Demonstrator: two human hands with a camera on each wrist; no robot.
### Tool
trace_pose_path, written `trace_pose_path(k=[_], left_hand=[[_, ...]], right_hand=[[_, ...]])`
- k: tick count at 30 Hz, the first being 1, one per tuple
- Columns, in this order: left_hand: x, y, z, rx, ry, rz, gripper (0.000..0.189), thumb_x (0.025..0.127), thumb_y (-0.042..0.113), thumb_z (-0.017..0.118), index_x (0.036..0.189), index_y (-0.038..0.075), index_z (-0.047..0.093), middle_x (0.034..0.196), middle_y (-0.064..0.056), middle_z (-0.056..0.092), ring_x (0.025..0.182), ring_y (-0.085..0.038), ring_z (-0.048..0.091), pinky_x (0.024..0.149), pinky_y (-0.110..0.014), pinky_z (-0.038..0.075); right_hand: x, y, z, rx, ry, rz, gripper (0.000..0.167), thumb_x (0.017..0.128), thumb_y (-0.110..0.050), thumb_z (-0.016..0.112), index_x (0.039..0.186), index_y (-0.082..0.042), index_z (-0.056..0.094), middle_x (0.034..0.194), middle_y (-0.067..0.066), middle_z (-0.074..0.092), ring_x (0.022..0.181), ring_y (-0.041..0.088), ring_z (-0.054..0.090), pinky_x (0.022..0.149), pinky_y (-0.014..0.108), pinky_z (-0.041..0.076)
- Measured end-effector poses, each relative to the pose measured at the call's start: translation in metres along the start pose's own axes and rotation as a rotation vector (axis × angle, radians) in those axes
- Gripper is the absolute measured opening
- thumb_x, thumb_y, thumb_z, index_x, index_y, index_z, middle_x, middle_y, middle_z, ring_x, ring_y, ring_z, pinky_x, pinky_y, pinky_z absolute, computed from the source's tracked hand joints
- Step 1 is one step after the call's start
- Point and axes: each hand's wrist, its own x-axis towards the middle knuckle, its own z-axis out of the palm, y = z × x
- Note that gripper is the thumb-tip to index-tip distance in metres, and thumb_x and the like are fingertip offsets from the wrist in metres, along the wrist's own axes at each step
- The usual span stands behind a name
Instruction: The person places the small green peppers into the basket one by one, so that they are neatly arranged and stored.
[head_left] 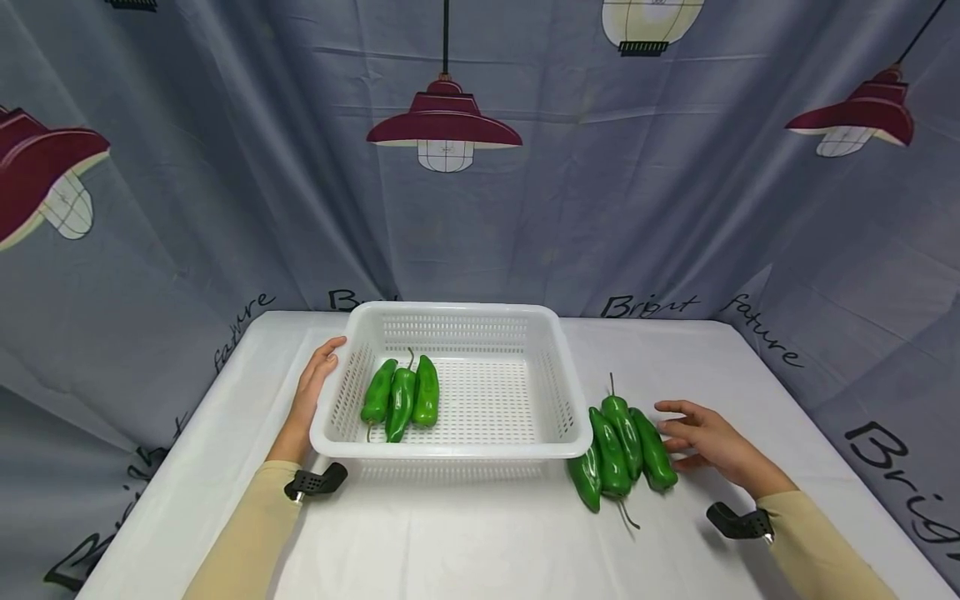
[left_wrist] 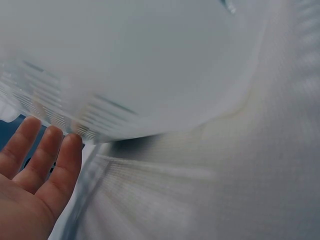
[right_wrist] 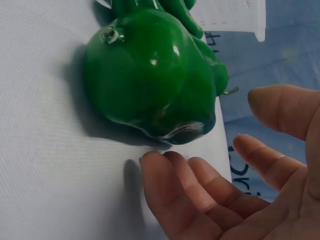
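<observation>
Head view: four green peppers (head_left: pixel 611 458) lie bunched just right of the white basket (head_left: pixel 450 452), and here's the right hand (head_left: pixel 701 442), fingers parted, grasping nothing, close beside the outermost pepper (head_left: pixel 654 454). Looks like the pick-up stage, with three peppers (head_left: pixel 401 400) sitting inside the basket, towards its left wall. The reach seems to call for fingers around that outermost pepper, then a lift over the basket's right rim. In the way: neighbours packed tight, and that rim partly hiding the innermost pepper (head_left: pixel 585 479). Over at the basket's left side, the left hand (head_left: pixel 309 396) is unclenched, gripping nothing; whether it touches, cannot tell. White table (head_left: pixel 450 542) beneath, lamp-print curtain (head_left: pixel 525 225) behind the basket.
</observation>
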Motion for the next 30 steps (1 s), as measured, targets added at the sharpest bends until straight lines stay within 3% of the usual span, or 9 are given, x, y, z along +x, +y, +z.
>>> trace_pose_path(k=[8,19,30], left_hand=[[0.0,-0.001,0.0,-0.002,-0.003,0.002,0.051,0.112,0.036,0.027,0.158,0.014,0.026,0.164,-0.006,0.028,0.132,-0.007,0.043,0.096,-0.009,0.045],[0.0,0.0,0.0,0.016,0.002,0.004,0.052,0.112,0.038,0.028,0.159,0.016,0.027,0.165,-0.006,0.028,0.132,-0.008,0.042,0.096,-0.009,0.045],[0.0,-0.001,-0.001,-0.019,-0.005,0.017,0.051,0.112,0.036,0.029,0.158,0.014,0.027,0.161,-0.007,0.031,0.128,-0.005,0.046,0.096,-0.011,0.047]], right_hand=[[0.0,0.005,0.005,0.034,-0.037,-0.017,0.065,0.105,-0.026,0.057,0.154,0.005,0.029,0.139,0.035,0.049,0.096,0.018,0.067,0.078,0.039,0.062],[0.001,0.006,0.006,0.025,-0.06,-0.065,0.066,0.1,-0.015,0.062,0.153,0.009,0.029,0.136,0.037,0.051,0.099,0.018,0.068,0.079,0.043,0.063],[0.001,-0.001,0.014,-0.081,0.014,-0.062,0.064,0.097,-0.015,0.066,0.15,0.007,0.038,0.13,0.036,0.052,0.093,0.019,0.068,0.071,0.038,0.063]])
